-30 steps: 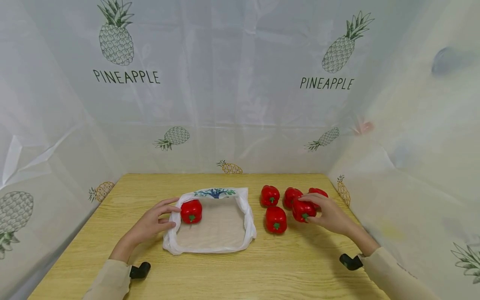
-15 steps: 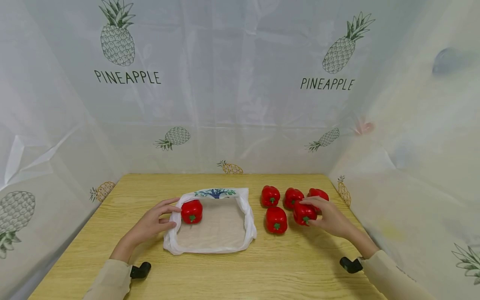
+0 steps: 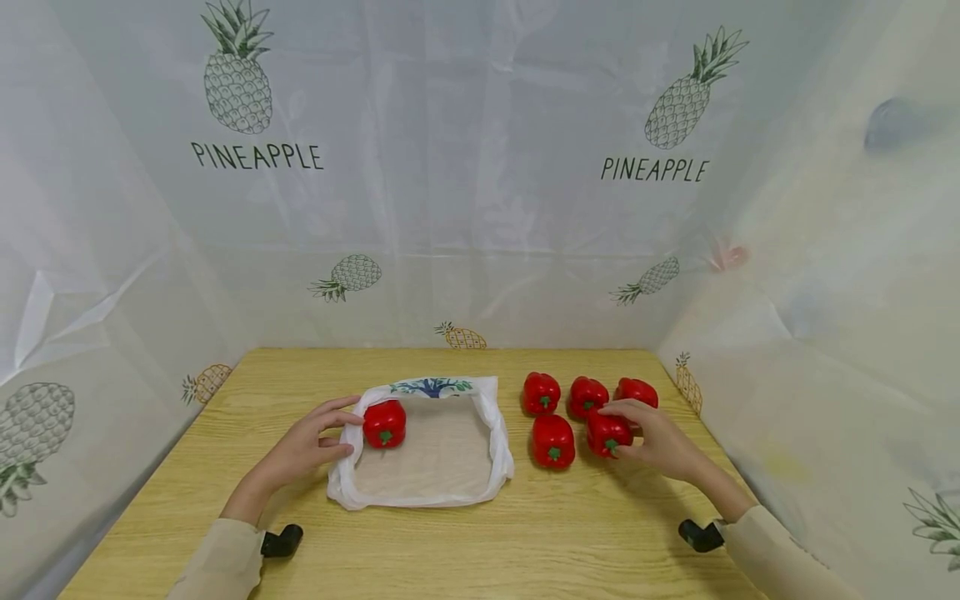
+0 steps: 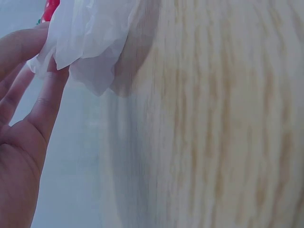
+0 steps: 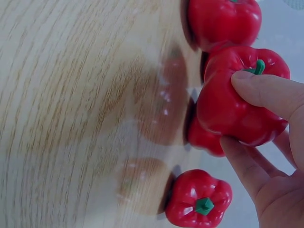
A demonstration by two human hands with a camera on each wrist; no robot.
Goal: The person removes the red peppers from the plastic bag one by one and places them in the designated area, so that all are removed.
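Note:
At the left of the head view, my left hand (image 3: 300, 446) pinches the side rim of a white plastic bag (image 3: 498, 442). Its thumb and fingers meet the thin plastic (image 4: 95, 33) in the left wrist view. Inside the open-mouthed bag lies one red bell pepper (image 3: 384, 423) with a green stem. On the right, my right hand (image 3: 660, 437) grips another bell pepper (image 3: 606, 432) between thumb and fingers. In the right wrist view this gripped pepper (image 5: 237, 104) appears apart from the wood, its stem beside my thumb.
Several more red peppers stand near my right hand: a front one (image 3: 553, 442), two behind, a back left one (image 3: 541, 393) and a back middle one (image 3: 587, 397), and a far right one (image 3: 636, 392). A pineapple-print sheet (image 3: 480, 208) hangs behind the wooden table (image 3: 450, 550).
My right hand and its pepper have shifted slightly toward the front of the table, uncovering more of the far right pepper. The left hand and bag keep their place.

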